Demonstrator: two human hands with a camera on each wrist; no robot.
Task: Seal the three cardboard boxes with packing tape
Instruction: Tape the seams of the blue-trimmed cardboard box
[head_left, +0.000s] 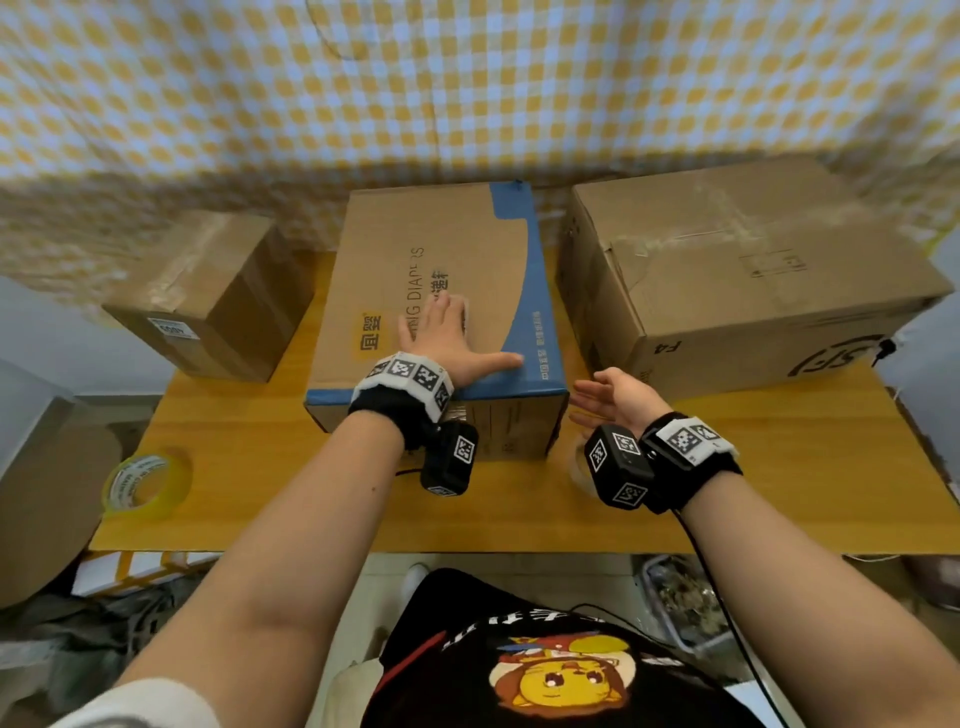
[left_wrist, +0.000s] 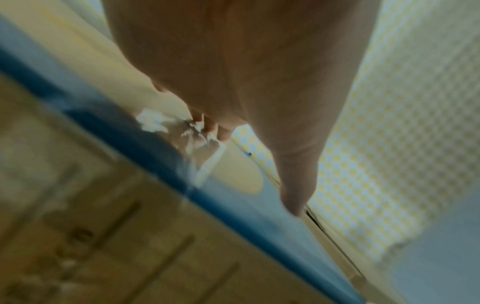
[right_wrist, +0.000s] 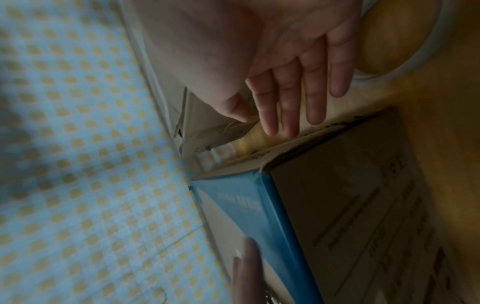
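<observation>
Three cardboard boxes stand on the yellow table (head_left: 779, 467). The small left box (head_left: 208, 296) and the big right box (head_left: 737, 270) carry clear tape on top. The middle box (head_left: 441, 270), brown with blue edging, lies under my left hand (head_left: 452, 338), whose flat fingers and spread thumb press its top (left_wrist: 241, 185) near the front edge. My right hand (head_left: 608, 400) hovers open, palm up, just right of that box's front corner (right_wrist: 262, 174), its fingers (right_wrist: 314, 98) straight and holding nothing. A clear tape roll (head_left: 582, 467) sits on the table mostly hidden behind my right wrist camera.
A yellow tape roll (head_left: 148, 486) lies at the table's front left corner. A yellow-and-blue checked cloth (head_left: 467, 93) hangs behind the boxes. Narrow gaps separate the boxes. Clutter fills the floor below the table's front edge.
</observation>
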